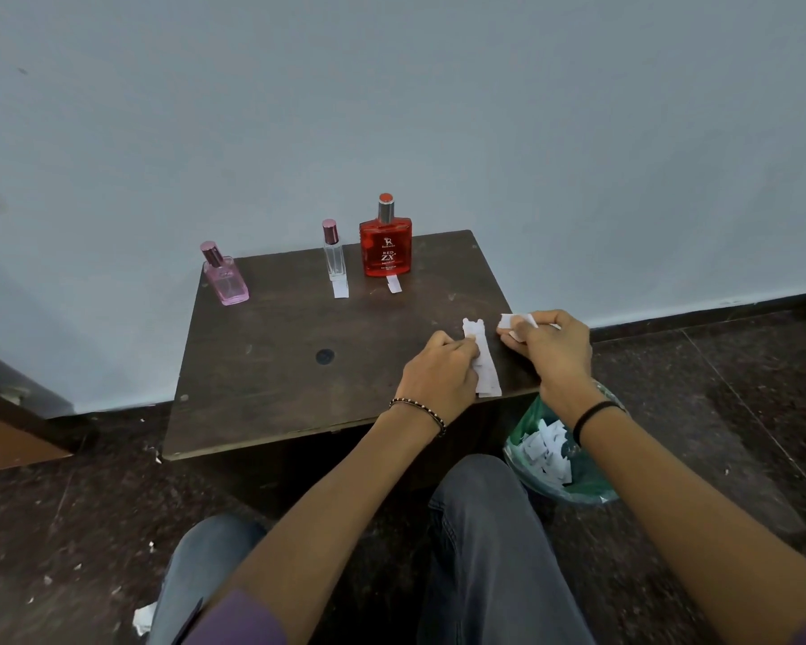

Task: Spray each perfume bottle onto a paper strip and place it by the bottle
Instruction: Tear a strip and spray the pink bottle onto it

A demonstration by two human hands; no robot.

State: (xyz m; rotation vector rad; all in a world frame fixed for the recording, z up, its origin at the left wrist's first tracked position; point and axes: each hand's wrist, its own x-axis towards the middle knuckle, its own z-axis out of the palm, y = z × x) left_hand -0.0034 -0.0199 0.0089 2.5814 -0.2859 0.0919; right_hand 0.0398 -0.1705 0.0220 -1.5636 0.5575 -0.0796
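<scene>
Three perfume bottles stand along the back of a dark wooden table (275,365): a pink bottle (225,277) at the left, a slim clear bottle (333,253) in the middle and a red bottle (386,244) to its right. A white paper strip (340,287) lies in front of the clear bottle and another strip (393,284) in front of the red one. None lies by the pink bottle. My left hand (438,374) pinches a stack of paper strips (485,360) on the table's right side. My right hand (550,346) holds a small piece of paper (513,321) just right of the stack.
A green bag (559,463) with several paper scraps sits on the floor under my right wrist, beside the table's right front corner. A wall rises directly behind the table. Paper bits lie scattered on the dark floor. My knees are below the table's front edge.
</scene>
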